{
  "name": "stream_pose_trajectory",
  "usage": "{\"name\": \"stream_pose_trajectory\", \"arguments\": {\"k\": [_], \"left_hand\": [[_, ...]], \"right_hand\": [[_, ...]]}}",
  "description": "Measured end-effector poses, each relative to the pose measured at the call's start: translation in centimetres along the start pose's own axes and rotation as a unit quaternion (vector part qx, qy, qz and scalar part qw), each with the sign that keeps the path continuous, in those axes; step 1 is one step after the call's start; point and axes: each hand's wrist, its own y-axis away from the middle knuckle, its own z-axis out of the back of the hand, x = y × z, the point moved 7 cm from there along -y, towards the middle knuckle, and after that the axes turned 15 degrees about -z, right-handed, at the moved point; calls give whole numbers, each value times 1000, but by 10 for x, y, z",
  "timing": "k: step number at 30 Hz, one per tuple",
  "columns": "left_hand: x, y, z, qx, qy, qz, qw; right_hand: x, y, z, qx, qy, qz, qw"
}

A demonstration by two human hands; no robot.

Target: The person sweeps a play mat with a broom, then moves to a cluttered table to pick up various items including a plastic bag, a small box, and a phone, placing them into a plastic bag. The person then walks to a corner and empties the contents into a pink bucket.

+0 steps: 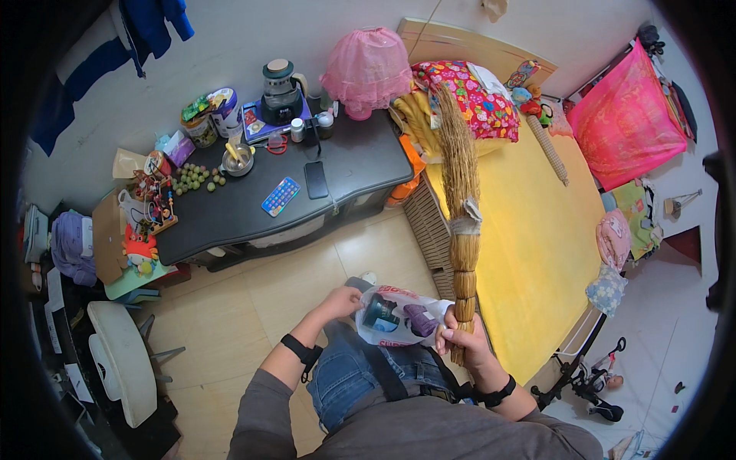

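Observation:
My right hand (477, 346) is wrapped round the handle of a straw hand broom (460, 184), whose bristles point up and away from me over the bed's edge. A clear plastic bag (376, 331) with red print hangs between my hands, and its right side reaches my right fingers. My left hand (342, 302) is closed at the bag's left edge. Through the plastic I see a dark teal item (379, 314) and a purple item (420, 320); their kinds I cannot make out.
A black cabinet (253, 207) ahead carries a phone (316, 180), grapes (195, 178), a blender (281, 92) and a pink lamp (369, 69). The bed (529, 253) with a yellow sheet stands at right. A white chair (123, 364) is at left, a small stroller (594, 383) at lower right.

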Motion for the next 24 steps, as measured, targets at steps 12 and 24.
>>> {"name": "stream_pose_trajectory", "arguments": {"k": [12, 24], "left_hand": [[-25, 32, 52, -220, 349, 13, 911], [-105, 56, 97, -211, -276, 88, 933]], "right_hand": [[-12, -43, 73, -145, 162, 1, 976], [-31, -65, 72, -165, 224, 30, 960]]}}
